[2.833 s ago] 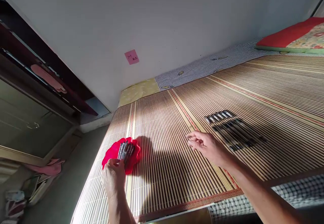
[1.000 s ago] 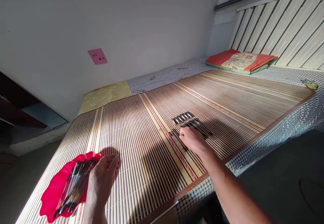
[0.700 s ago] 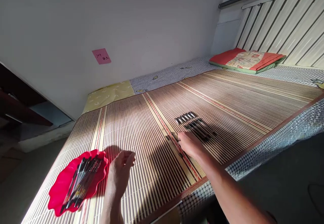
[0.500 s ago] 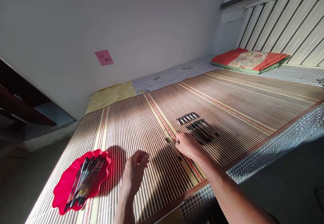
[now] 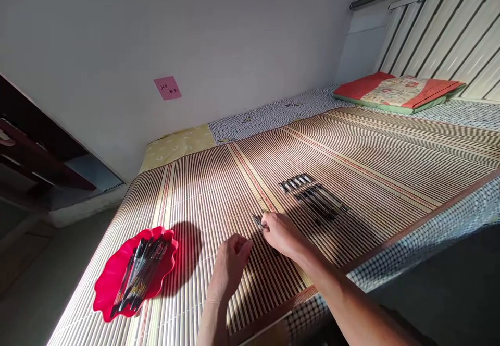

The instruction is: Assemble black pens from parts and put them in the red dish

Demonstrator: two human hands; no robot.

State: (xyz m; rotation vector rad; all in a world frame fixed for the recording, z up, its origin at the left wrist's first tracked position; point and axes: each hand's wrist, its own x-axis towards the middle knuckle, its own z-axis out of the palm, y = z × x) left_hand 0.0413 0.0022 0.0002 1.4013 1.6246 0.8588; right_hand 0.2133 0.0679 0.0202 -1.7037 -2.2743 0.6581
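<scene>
A slim black pen point(image 5: 258, 222) with a silvery clip end lies on the striped bamboo slat mat point(image 5: 375, 148); only its far end shows, the remainder being hidden under the fingers that hold it. Just beyond it, farther from the mat's near edge, lies a tidy row of like black pens point(image 5: 312, 197), side by side with their pale clip ends all turned toward the wall. Well apart from that row, near the mat's sunlit corner, sits a red scalloped plastic dish point(image 5: 113, 278) with a loose bundle of more black pens point(image 5: 138, 275) lying in it.

The mat covers a bed spread with a small-checked sheet point(image 5: 449, 210); a pale yellow cloth point(image 5: 177, 145) shows at the mat's far edge by the wall. The wall is plain white and bears a pink sticky note point(image 5: 167, 87) with handwriting too small to read. At the far end of the mat rests a flat red and floral cushion point(image 5: 398, 91) before a ribbed panel.

The right hand point(image 5: 282, 235) is closed in a pinch on the single pen, which pokes out from its fingertips just short of the row. The left hand point(image 5: 230, 265) rests just beside the right, fingers loosely curled and holding nothing, between the pinched pen and the red dish.
</scene>
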